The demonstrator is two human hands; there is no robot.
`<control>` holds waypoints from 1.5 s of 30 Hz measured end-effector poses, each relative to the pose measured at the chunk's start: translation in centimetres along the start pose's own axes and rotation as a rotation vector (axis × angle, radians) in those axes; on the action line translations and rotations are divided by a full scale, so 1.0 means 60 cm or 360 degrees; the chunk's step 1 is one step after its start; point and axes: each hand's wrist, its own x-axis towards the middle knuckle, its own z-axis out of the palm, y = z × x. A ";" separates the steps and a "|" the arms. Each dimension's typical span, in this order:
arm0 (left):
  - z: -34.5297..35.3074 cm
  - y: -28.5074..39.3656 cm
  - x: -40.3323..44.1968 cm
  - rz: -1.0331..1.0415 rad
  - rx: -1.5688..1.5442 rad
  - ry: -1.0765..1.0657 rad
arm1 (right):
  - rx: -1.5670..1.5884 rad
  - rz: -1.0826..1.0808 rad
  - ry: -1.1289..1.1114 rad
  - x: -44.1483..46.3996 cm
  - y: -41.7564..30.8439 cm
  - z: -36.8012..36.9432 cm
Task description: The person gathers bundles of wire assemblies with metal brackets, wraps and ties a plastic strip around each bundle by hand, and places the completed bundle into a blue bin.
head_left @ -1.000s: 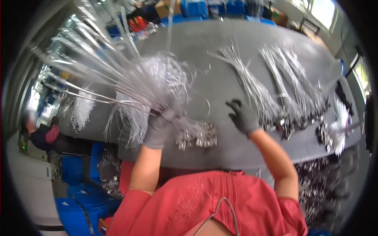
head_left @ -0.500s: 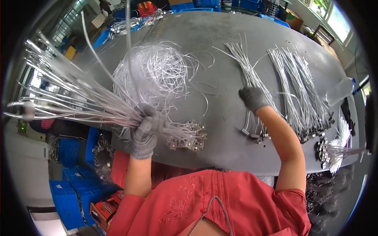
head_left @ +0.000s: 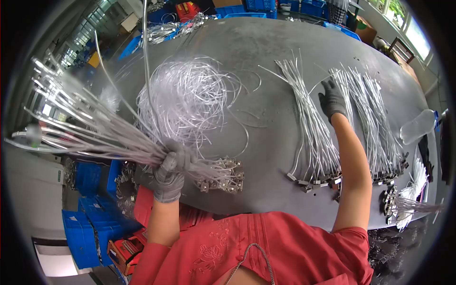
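My left hand [head_left: 171, 171], in a grey glove, is closed round a thick bundle of clear and silvery wires [head_left: 109, 137]. Their long ends fan out to the left, and metal connectors [head_left: 221, 176] show at the right of the fist. My right hand [head_left: 334, 99], gloved too, lies over the upper part of a wire bundle [head_left: 346, 83] on the right; its fingers are partly spread, and I see no grip. Left of that hand lies another wire bundle [head_left: 308, 128], its dark connectors toward me. Beyond my left hand is a tangled heap of clear strands [head_left: 190, 95].
More wire bundles [head_left: 373, 114] lie on the grey table [head_left: 256, 190] at right. A clear bottle [head_left: 418, 127] and a white-tied bundle [head_left: 411, 190] are near the right edge. Blue crates [head_left: 88, 232] stand at lower left, other blue bins [head_left: 261, 5] behind the table.
My right hand has moved from beside the table's middle, over the nearer bundle, to the bundle farther right and away. My left hand has shifted left and lower, still holding its wires.
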 end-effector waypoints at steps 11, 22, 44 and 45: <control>0.033 0.047 0.022 -0.0087 0.0286 -0.0146 | 0.2161 -0.1204 -0.0753 -0.152 -0.389 -0.224; 0.088 0.077 0.014 -0.0052 0.0509 -0.0062 | 0.1529 -0.1358 -0.0346 -0.204 -0.561 -0.366; 0.090 0.043 0.128 -0.0160 0.0051 -0.0810 | 0.1908 0.1378 0.0637 -0.565 0.116 -0.232; 0.122 0.014 0.113 -0.0128 0.0243 -0.0675 | 0.1820 0.1478 0.0759 -0.602 0.160 -0.230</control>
